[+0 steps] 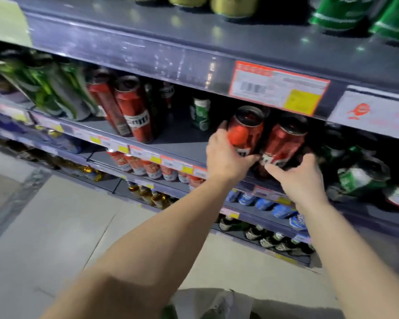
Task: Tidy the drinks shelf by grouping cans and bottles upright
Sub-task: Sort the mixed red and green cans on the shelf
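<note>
On the shelf (171, 137), hands (226, 157) around two red cans (245, 132).

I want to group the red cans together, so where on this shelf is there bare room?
Bare shelf floor lies between the left red cans and the can in the left hand, in front of the lone green can. Right of the right hand, toppled green cans crowd it.

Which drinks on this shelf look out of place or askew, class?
To the right of the two red cans in the hands, green cans lie tipped in a jumble instead of standing. One lone green can stands deep on the shelf, apart from the green group at far left.
</note>
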{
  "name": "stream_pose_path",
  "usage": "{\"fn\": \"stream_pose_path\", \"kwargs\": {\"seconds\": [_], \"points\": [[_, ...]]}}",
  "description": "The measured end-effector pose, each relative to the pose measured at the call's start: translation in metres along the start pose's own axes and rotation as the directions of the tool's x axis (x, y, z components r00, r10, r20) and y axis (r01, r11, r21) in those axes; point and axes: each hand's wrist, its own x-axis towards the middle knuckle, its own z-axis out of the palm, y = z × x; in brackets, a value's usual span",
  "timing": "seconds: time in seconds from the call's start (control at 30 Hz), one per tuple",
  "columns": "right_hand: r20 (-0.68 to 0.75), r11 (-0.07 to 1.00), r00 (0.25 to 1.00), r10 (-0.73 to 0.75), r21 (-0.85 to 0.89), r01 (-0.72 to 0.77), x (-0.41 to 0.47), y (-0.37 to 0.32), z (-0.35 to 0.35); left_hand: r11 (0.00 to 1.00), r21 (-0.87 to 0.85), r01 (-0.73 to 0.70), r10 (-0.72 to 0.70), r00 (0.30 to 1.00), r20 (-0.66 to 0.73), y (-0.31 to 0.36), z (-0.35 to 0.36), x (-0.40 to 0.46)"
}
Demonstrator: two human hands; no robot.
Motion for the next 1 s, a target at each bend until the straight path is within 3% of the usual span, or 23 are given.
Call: {"fn": "stream_pose_path", "kwargs": {"seconds": [0.17, 0.37, 0.6, 0.77, 1.0], "points": [[-0.016, 0.999, 1.000, -0.001, -0.047, 0.000, 0.013, -0.002, 0.015, 0.996, -0.086, -0.025, 0.035, 0.993, 0.109, -0.011, -0.006, 0.012], [-0.110, 1.000, 0.994, 0.010, -0.011, -0.011, 0.011, -0.011, 0.039, 0.997, -0.079, -0.006, 0.009, 1.000, 0.029, -0.048, -0.051, 0.039], [-0.104, 1.000, 0.995, 0.007, 0.024, -0.004, 0.023, -0.049, 0.083, 0.995, -0.101, -0.023, 0.019, 0.999, -0.041, -0.074, -0.098, 0.050], [-0.118, 0.997, 0.993, 0.015, 0.082, -0.005, 0.047, -0.068, 0.103, 0.987, -0.158, -0.025, 0.020, 0.999, -0.036, -0.085, -0.108, 0.047], [-0.101, 0.996, 0.991, -0.084, 0.023, 0.086, 0.080, -0.087, 0.122, 0.962, -0.264, -0.074, 0.072, 0.997, -0.017, -0.105, -0.107, 0.045]]}}
